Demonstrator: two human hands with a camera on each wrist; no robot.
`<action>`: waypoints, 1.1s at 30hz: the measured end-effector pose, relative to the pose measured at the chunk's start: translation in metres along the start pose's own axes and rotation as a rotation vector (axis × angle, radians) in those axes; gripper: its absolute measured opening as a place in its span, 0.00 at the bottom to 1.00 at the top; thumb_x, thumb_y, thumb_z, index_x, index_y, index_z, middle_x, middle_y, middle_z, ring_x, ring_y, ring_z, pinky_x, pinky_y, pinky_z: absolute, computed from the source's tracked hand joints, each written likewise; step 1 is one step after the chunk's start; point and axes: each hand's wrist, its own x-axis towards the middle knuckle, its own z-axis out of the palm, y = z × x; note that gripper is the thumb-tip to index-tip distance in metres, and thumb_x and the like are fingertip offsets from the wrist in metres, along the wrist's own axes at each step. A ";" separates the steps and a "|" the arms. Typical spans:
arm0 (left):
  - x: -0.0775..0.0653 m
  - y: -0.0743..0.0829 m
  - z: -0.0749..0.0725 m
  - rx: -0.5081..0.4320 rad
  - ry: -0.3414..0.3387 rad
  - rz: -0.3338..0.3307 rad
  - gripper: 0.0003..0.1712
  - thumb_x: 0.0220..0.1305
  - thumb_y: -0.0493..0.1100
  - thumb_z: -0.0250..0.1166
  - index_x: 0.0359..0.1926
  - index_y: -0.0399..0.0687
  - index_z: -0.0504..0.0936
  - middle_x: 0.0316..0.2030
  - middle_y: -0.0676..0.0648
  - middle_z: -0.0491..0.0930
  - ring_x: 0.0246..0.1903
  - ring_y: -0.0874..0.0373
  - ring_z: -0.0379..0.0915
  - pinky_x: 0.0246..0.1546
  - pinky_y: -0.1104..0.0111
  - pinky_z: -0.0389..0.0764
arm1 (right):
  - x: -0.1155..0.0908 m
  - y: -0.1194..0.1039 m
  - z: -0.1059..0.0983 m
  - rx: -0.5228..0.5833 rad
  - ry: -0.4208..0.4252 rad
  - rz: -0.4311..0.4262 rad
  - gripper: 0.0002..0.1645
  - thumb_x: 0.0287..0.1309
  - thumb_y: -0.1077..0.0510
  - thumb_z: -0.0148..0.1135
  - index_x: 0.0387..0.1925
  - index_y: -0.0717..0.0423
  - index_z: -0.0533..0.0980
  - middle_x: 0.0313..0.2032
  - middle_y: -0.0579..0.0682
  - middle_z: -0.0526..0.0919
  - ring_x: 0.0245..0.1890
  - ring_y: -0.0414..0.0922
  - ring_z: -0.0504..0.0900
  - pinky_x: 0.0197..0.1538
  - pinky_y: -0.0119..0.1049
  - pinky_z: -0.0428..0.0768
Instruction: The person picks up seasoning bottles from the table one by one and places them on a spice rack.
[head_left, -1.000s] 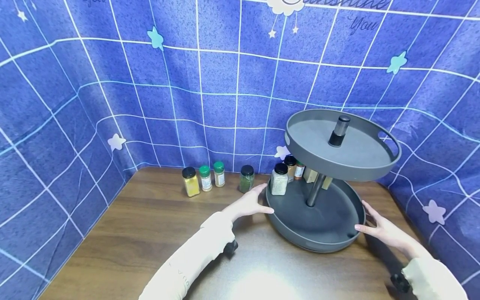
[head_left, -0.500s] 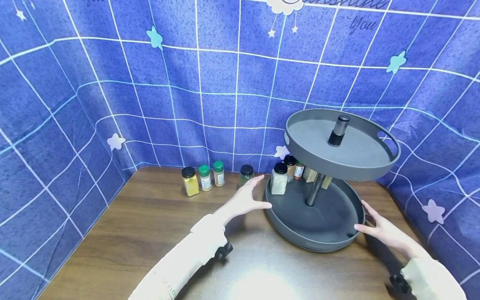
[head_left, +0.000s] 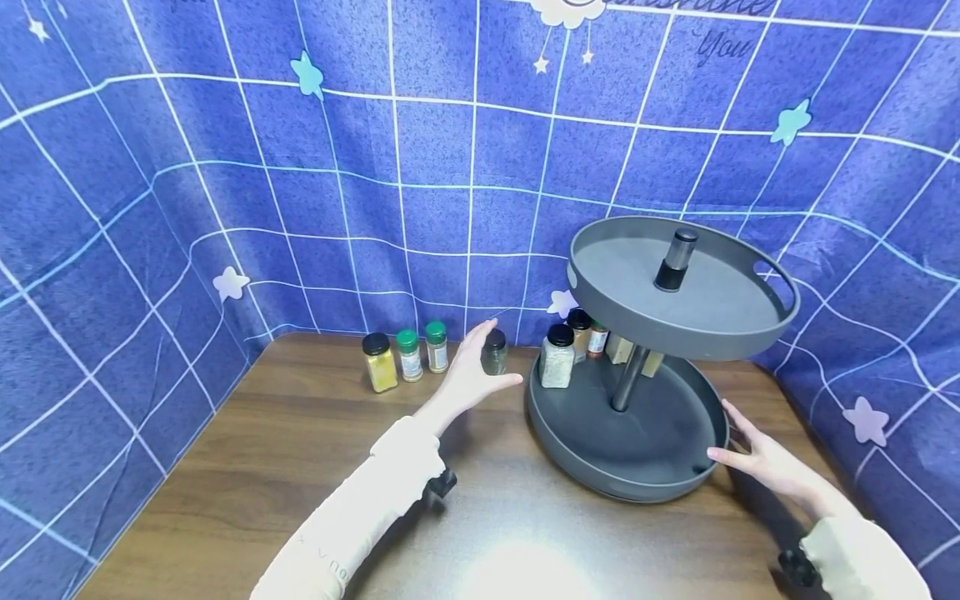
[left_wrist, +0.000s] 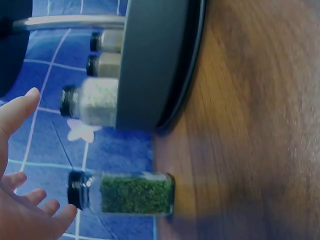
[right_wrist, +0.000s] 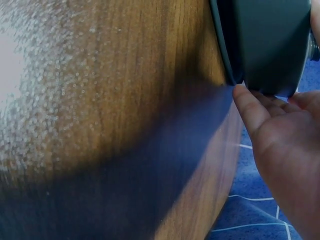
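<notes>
My left hand, fingers spread, is beside a clear jar of green herbs with a black lid. In the left wrist view its fingertips are right at that lid. On the right stands a dark grey two-tier turntable organizer. My right hand touches the right side of its lower tray, thumb at the rim and extended fingers along the outer wall. A black-lidded jar of whitish seasoning stands in the lower tray at the left, with several other spice containers behind it, partly hidden by the upper tray.
Left of the herb jar, a yellow spice jar and two green-capped shakers stand near the back of the wooden table. A blue gridded cloth hangs behind and at both sides.
My left hand has moved left and back from the organizer's lower tray to the herb jar, fingers spread. My right hand has stayed at the tray's right rim.
</notes>
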 end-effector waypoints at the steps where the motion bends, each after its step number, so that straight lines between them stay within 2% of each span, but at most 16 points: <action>1: 0.001 -0.003 0.000 -0.002 0.006 -0.015 0.58 0.40 0.54 0.77 0.70 0.46 0.57 0.69 0.42 0.57 0.69 0.48 0.51 0.68 0.54 0.55 | 0.000 0.000 0.000 -0.002 -0.002 0.002 0.54 0.61 0.54 0.60 0.72 0.61 0.36 0.66 0.76 0.52 0.62 0.72 0.58 0.47 0.08 0.56; 5: 0.006 -0.013 0.002 0.005 0.015 -0.085 0.60 0.41 0.54 0.77 0.72 0.48 0.54 0.70 0.41 0.55 0.70 0.47 0.49 0.68 0.52 0.55 | -0.001 -0.001 0.001 0.001 -0.002 0.005 0.53 0.61 0.54 0.60 0.73 0.61 0.35 0.66 0.76 0.53 0.62 0.72 0.58 0.47 0.08 0.57; 9: 0.012 -0.024 0.004 -0.005 0.020 -0.126 0.61 0.41 0.53 0.77 0.72 0.48 0.53 0.70 0.42 0.54 0.70 0.47 0.48 0.68 0.53 0.54 | -0.001 0.000 0.003 0.029 0.015 -0.045 0.53 0.60 0.58 0.60 0.72 0.65 0.36 0.66 0.77 0.52 0.60 0.74 0.58 0.48 0.08 0.57; 14: 0.017 -0.037 0.010 -0.030 0.025 -0.140 0.60 0.41 0.49 0.78 0.72 0.45 0.53 0.70 0.40 0.56 0.69 0.46 0.50 0.68 0.53 0.55 | -0.002 0.000 0.004 0.037 0.031 -0.097 0.51 0.60 0.60 0.60 0.71 0.67 0.37 0.66 0.77 0.51 0.57 0.75 0.58 0.49 0.07 0.57; 27: 0.023 -0.057 0.029 -0.126 0.058 -0.205 0.51 0.41 0.41 0.77 0.67 0.45 0.61 0.62 0.38 0.66 0.63 0.45 0.61 0.65 0.53 0.61 | -0.002 -0.001 0.004 0.029 0.033 -0.078 0.52 0.60 0.59 0.60 0.71 0.67 0.37 0.66 0.77 0.51 0.58 0.75 0.58 0.49 0.07 0.55; 33: 0.022 -0.058 0.033 -0.156 0.084 -0.226 0.46 0.42 0.38 0.75 0.64 0.44 0.63 0.60 0.37 0.69 0.62 0.43 0.63 0.64 0.53 0.62 | -0.001 0.000 0.003 0.033 0.035 -0.073 0.52 0.60 0.59 0.60 0.71 0.67 0.37 0.65 0.78 0.51 0.58 0.75 0.58 0.48 0.07 0.55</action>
